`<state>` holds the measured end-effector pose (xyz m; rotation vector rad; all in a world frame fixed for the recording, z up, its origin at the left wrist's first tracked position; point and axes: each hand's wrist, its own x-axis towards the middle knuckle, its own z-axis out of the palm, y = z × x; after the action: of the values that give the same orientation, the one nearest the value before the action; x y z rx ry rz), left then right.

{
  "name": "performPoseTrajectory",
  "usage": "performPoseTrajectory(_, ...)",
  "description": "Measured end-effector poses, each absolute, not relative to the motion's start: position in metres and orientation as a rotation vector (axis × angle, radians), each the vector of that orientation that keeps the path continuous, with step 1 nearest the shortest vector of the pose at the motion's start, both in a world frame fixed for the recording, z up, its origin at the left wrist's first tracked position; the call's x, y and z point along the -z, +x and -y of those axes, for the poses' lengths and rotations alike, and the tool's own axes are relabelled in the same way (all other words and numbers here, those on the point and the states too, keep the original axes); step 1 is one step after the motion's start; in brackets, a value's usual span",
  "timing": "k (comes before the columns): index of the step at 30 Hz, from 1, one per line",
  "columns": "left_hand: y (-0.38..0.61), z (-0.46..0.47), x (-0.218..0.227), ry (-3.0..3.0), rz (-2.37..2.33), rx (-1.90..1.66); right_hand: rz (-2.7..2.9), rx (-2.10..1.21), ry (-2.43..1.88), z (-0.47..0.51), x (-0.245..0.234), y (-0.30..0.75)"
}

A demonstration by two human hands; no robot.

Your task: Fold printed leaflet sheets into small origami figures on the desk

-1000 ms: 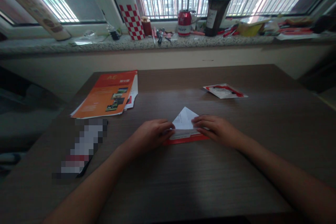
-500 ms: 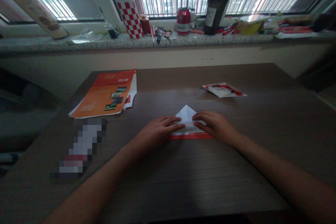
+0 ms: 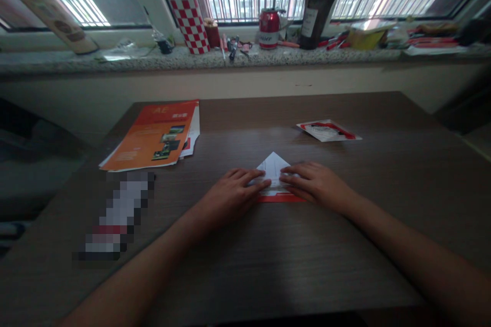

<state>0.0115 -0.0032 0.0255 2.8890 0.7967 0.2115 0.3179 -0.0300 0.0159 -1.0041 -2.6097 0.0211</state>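
A folded sheet of paper [image 3: 273, 164] lies on the table in front of me, its white peak pointing away and a red strip along its near edge. My left hand [image 3: 235, 190] rests on the paper's left side, fingers stretched out and pressing down. On the right side, my right hand [image 3: 321, 184] lies with its fingers extended over the paper, slightly blurred. Both hands cover the paper's side corners. Neither hand is wrapped round anything.
An orange booklet [image 3: 153, 135] lies at the table's back left, above a pixelated object [image 3: 118, 217]. A flat folded red-and-white paper [image 3: 329, 131] is at the back right. Behind the table [image 3: 245, 276], the windowsill [image 3: 268, 64] holds a red can [image 3: 269, 25], a dark cup [image 3: 315, 18] and a checkered bottle [image 3: 191, 25].
My right hand has shifted its fingers slightly left and spread them over the paper. My left hand presses further onto its near edge, covering more of the red strip.
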Motion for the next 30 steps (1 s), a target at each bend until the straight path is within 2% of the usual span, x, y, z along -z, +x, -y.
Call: performPoseTrajectory(30, 0.011, -0.0054, -0.0216, 2.869, -0.742, -0.208, 2.616, -0.14, -0.994, 0.031, -0.0084, 0.3223)
